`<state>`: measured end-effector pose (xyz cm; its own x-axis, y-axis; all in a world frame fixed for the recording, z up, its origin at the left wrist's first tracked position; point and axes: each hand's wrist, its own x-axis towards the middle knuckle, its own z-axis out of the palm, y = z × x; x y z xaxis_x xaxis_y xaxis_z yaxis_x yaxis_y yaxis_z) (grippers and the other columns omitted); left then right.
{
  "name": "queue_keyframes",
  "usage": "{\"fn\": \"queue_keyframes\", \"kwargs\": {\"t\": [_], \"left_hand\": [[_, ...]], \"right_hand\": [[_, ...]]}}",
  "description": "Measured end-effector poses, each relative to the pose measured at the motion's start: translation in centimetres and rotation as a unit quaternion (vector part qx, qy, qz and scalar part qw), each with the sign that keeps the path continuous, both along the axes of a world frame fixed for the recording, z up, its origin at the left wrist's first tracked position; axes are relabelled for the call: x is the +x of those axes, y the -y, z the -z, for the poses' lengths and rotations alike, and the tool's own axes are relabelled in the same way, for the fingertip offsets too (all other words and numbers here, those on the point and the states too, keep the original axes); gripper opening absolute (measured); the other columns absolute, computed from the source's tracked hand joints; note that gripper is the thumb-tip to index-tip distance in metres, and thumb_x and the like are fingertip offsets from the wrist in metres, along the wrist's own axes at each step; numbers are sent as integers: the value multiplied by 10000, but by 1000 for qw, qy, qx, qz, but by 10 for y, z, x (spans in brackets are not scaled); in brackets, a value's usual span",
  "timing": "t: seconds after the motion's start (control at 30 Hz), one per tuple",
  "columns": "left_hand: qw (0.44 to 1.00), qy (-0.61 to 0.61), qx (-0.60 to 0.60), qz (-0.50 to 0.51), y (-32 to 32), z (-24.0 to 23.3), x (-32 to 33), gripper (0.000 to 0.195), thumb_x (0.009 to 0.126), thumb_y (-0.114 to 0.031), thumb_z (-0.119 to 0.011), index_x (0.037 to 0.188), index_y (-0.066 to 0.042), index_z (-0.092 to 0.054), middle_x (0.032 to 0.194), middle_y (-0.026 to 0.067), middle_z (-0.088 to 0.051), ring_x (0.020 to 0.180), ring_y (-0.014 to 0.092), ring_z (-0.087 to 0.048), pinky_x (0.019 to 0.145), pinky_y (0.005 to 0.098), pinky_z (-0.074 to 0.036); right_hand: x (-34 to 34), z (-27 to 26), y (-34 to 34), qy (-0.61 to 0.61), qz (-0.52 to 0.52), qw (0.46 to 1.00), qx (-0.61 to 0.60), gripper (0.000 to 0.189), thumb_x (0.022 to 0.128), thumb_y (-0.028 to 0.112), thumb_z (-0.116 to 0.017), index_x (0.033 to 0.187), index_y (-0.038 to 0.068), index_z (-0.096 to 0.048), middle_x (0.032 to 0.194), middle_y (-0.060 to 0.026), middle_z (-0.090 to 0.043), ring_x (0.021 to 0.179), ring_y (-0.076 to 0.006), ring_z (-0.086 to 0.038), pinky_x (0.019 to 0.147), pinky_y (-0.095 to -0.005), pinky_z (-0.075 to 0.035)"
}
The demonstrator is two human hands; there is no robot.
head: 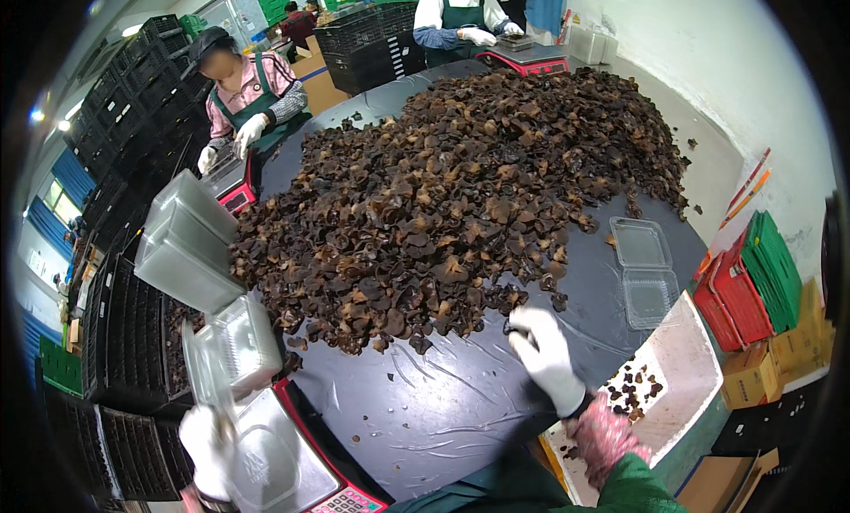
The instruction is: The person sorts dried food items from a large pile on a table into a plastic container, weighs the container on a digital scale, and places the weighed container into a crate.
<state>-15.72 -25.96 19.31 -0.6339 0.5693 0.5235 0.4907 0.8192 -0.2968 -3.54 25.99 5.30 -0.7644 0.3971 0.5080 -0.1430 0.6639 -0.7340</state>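
My left hand (207,450), in a white glove and blurred, is at the left edge of a red scale with a metal pan (279,456). It grips a clear plastic clamshell box (204,360), held beside nested clear boxes (249,350). My right hand (544,360), also white-gloved, is over the dark table sheet (425,413) at the near edge of a large heap of wood ear mushrooms (425,214). Its fingers are curled, with a small dark mushroom piece (509,328) at the fingertips.
An open clamshell box (641,244) lies on the table at right. Beside it, a white foam bin (690,373) holds mushroom scraps. Tall box stacks (186,247) stand at left. Two co-workers (249,98) (458,22) work at scales across the table. Black crates (133,327) line the left.
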Motion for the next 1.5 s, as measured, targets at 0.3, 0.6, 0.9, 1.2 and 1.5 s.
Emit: {"fn": "queue_keyframes", "kwargs": {"t": [0.3,0.6,0.9,1.2,1.5], "left_hand": [[947,256,-177,-81,34,38,169,158,897,-234,-618,905,-81,-656,887,141,-635,806,319,-610,707,436,-499],[917,175,353,-53,-163,48,119,146,814,-85,-702,955,-57,-674,894,135,-650,846,317,-636,770,420,-506],[877,310,366,27,-313,165,-51,1049,667,-11,-683,1608,-203,-260,1480,256,-413,1309,462,-429,1129,477,-380],[909,338,226,85,-282,162,43,616,746,-80,-699,1345,-161,-579,1266,147,-575,1185,374,-531,1008,456,-452],[899,250,356,52,-244,166,92,350,731,-23,-670,1079,-58,-693,1162,199,-634,1093,395,-600,968,473,-468]], "right_hand": [[-222,-67,-39,101,42,978,179,805,857,580,-696,1531,240,-417,1619,-171,-294,1479,-447,-250,1163,-650,-229],[-210,-27,20,171,-108,942,267,660,774,574,-757,1347,275,-626,1500,-168,-433,1310,-482,-412,1007,-568,-479],[-133,-5,32,159,-243,904,314,505,803,390,-747,1274,238,-647,1355,-152,-530,1196,-401,-480,896,-508,-514],[-13,25,19,116,-304,878,350,298,868,398,-668,1106,237,-747,1534,-21,-473,1411,-416,-372,1157,-664,-221],[8,18,-35,52,-224,965,129,59,794,213,-754,786,175,-799,1232,-68,-711,1308,-307,-531,1175,-527,-293]]}}
